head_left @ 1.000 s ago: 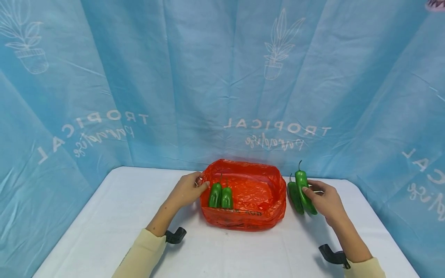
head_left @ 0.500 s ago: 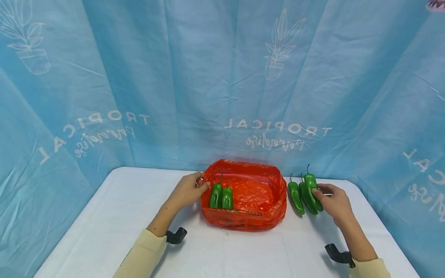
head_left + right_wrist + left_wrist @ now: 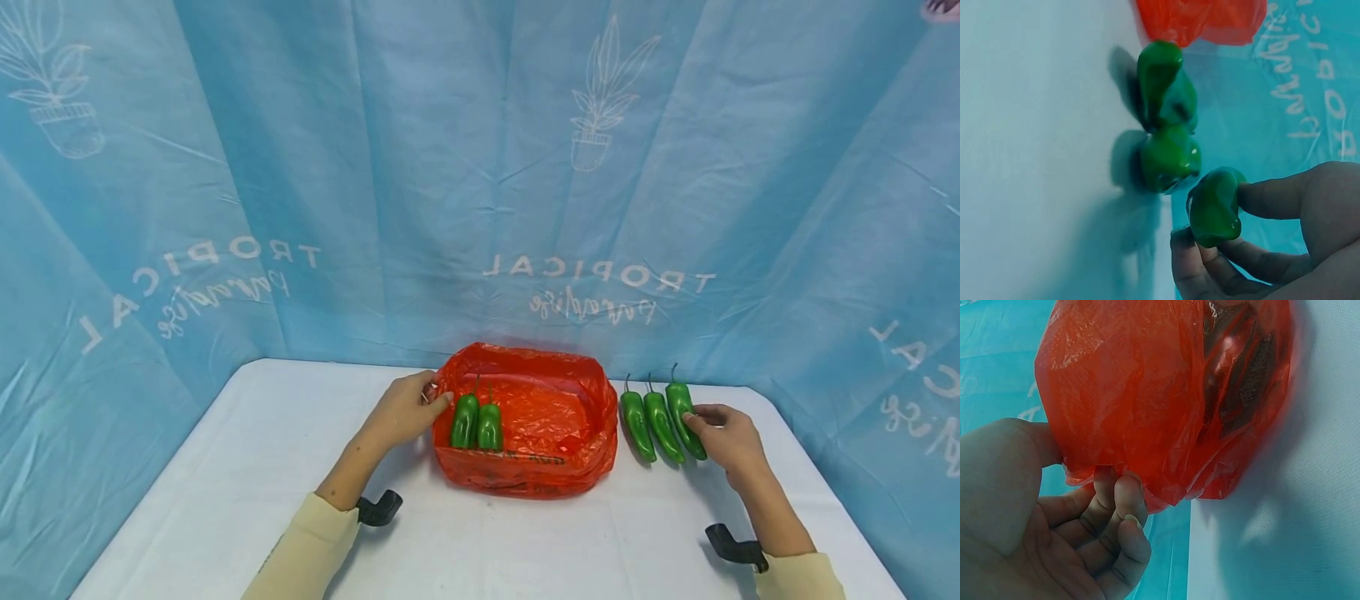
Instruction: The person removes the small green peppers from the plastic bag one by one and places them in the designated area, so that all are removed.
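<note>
I see the right hand [image 3: 727,437] has drawn its pinched pepper [image 3: 684,417] away from two other peppers [image 3: 661,427] toward the table's right edge [image 3: 797,471], seemingly spacing a row, the left hand [image 3: 403,412] gripping the bag [image 3: 517,485].

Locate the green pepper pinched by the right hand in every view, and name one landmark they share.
Head: the green pepper is lower right, rightmost of three outside the red bag.
Left wrist: not in it.
Right wrist: green pepper below and right of centre, in the right hand.
Shared landmark: the red bag, below centre, upper middle and top edge respectively.
</note>
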A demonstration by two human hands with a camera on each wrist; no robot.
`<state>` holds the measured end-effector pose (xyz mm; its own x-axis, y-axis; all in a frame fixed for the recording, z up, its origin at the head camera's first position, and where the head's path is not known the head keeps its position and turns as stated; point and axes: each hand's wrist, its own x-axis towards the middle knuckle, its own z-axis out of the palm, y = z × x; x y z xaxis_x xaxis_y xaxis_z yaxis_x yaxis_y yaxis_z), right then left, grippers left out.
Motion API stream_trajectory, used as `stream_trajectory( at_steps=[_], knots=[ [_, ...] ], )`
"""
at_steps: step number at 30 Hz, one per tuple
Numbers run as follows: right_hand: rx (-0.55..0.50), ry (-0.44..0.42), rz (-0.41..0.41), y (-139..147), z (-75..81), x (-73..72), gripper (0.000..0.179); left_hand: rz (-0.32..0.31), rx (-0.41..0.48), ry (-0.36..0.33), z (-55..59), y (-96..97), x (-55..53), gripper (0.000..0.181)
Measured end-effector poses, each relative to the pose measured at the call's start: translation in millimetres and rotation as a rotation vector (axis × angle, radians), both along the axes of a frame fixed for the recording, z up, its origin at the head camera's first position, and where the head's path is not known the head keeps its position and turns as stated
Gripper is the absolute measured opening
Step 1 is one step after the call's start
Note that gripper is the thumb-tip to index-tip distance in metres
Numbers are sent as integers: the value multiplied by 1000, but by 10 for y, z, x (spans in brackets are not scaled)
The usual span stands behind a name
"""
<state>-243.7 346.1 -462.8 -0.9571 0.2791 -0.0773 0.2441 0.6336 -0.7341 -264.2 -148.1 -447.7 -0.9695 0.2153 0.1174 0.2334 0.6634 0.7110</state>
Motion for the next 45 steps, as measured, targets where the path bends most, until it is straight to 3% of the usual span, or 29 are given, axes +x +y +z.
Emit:
stream_trajectory(
  at_steps=[20, 35, 45],
  knots=[
    [-16, -15, -53, 64, -186, -64, 55, 5, -19, -2, 15, 13, 29, 21],
    [91, -19, -91, 16, -191, -44, 51, -3, -33, 3, 27, 23, 29, 19],
    [102, -39, -93, 0, -162, -34, 53, -3, -31, 6, 26, 21, 30, 23]
  ],
)
